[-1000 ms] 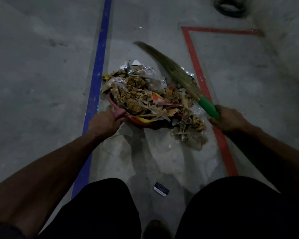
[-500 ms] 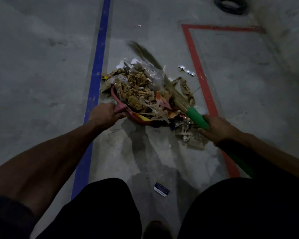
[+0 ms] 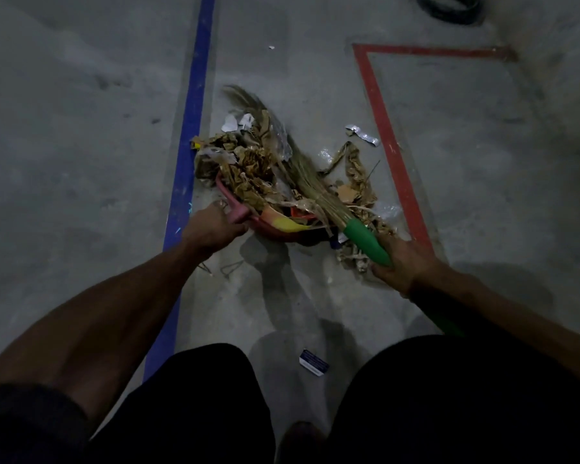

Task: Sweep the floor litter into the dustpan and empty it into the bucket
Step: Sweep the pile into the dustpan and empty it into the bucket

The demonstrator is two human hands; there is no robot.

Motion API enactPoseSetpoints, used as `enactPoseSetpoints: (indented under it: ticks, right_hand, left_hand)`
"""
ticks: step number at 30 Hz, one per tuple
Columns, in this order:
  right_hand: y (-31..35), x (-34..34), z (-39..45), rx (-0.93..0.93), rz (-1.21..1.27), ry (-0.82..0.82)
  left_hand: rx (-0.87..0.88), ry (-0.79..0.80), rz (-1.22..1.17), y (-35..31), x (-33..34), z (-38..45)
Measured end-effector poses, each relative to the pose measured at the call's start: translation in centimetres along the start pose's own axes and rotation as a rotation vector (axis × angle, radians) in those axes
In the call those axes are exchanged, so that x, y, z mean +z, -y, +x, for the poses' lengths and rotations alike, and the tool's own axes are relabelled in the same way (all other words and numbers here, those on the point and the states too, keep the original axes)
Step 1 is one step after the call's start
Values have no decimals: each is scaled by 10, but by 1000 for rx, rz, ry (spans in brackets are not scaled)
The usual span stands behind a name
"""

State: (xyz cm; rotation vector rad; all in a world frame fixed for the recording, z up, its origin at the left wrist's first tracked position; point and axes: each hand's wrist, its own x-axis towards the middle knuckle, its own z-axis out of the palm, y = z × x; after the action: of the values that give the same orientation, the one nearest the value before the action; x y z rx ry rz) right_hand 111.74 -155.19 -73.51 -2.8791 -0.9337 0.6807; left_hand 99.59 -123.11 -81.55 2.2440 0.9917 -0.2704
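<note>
Left hand (image 3: 213, 226) grips the pink handle of the dustpan (image 3: 238, 212), fingers wrapped round it; the pan sits on the concrete floor (image 3: 81, 162) just right of the blue line (image 3: 191, 135), heaped with litter (image 3: 255, 169). Right hand (image 3: 404, 259) has its fingers curled round the broom (image 3: 315, 189) at its green handle. The broom's long axis runs from near right to far left, bristle tips pointing far-left across the pile. Loose scraps (image 3: 355, 175) lie right of the pan, short of the red line (image 3: 389, 142).

— What's the person wearing?
— Black shorts (image 3: 195, 406), and a dark short sleeve (image 3: 24, 420) on the left arm. Both forearms are bare.
— Shoes?
— One dark toe (image 3: 300, 440) shows; too dim to tell more.
</note>
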Motion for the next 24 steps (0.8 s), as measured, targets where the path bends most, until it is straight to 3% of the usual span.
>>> enactPoseSetpoints:
  ticks: [5, 9, 24]
  right_hand:
    - [6, -22, -29, -28, 131, 68]
    - [23, -70, -78, -16, 208, 56]
    - [105, -395, -339, 64, 251, 72]
  left_hand:
    - [-40, -53, -50, -8, -13, -41]
    - [-56, -62, 17, -33, -61, -96]
    - [-140, -82, -129, -194, -344, -372]
